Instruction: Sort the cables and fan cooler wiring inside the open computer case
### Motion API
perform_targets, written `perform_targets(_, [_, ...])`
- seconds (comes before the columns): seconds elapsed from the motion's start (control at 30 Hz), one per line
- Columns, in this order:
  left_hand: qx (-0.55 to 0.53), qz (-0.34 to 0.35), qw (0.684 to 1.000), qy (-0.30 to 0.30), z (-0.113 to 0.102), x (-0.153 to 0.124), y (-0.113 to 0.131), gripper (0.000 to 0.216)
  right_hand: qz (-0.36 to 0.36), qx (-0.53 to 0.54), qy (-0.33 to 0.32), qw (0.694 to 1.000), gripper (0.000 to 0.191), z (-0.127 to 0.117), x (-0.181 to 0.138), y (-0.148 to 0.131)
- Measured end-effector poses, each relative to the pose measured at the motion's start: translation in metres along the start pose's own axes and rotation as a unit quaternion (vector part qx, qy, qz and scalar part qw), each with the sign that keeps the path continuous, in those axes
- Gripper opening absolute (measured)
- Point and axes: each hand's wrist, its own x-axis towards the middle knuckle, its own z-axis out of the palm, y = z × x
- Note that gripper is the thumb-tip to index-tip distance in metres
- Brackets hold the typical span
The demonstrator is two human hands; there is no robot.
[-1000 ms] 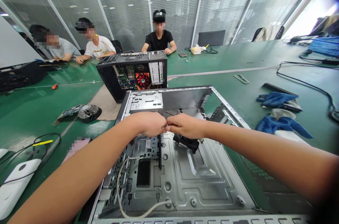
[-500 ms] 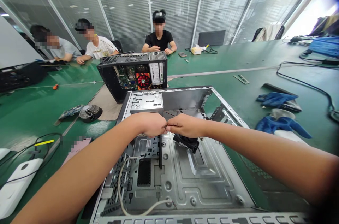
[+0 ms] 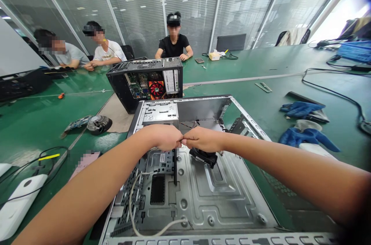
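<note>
Both hands meet over a bare metal computer case [image 3: 249, 206] that lies open in front of me. My left hand [image 3: 168, 137] is closed, its fingertips against those of my right hand [image 3: 204, 139], which is closed too. Whatever they pinch between them is too small or too hidden to name. A thin dark wire runs just behind the fingertips. Below my right hand sits a black fan-like part [image 3: 203, 157], partly covered by it. Under my left hand is the metal drive cage [image 3: 162, 162]. A pale cable [image 3: 131, 198] curves along the case's left side.
A second computer tower [image 3: 118, 86] with a red fan stands behind. Left are a round metal heatsink-like part [image 3: 99, 124] and a white power strip [image 3: 21, 202]. Blue gloves [image 3: 307, 136] and a black cable [image 3: 342, 92] lie right. Several people sit across the green table [image 3: 220, 71].
My hands stay almost in place, fingertips still together. Across the table, the person in black has lowered one hand, and the person in white has brought their hands together.
</note>
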Motion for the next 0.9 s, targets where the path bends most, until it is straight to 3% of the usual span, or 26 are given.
perform_targets(0.17, [0.007, -0.018, 1.0, 0.016, 0.0016, -0.0003, 0.0019, 0.037, 0.032, 0.088, -0.02, 0.995, 0.036, 0.0011, 0.0035, 0.0036])
perform_targets(0.3, [0.007, -0.016, 1.0, 0.008, 0.0019, 0.0007, 0.0026, 0.035, 0.028, 0.062, -0.003, 0.998, 0.035, 0.0021, 0.0049, 0.006])
perform_targets(0.63, [-0.119, -0.018, 0.992, -0.038, 0.0031, 0.0035, -0.0012, 0.028, 0.012, -0.015, 0.012, 1.0, 0.031, 0.0013, 0.0028, 0.0026])
perform_targets(0.9, [-0.057, -0.042, 0.997, -0.01, -0.0016, -0.0003, 0.0048, 0.026, 0.009, 0.04, 0.006, 0.999, 0.032, 0.0015, 0.0011, 0.0033])
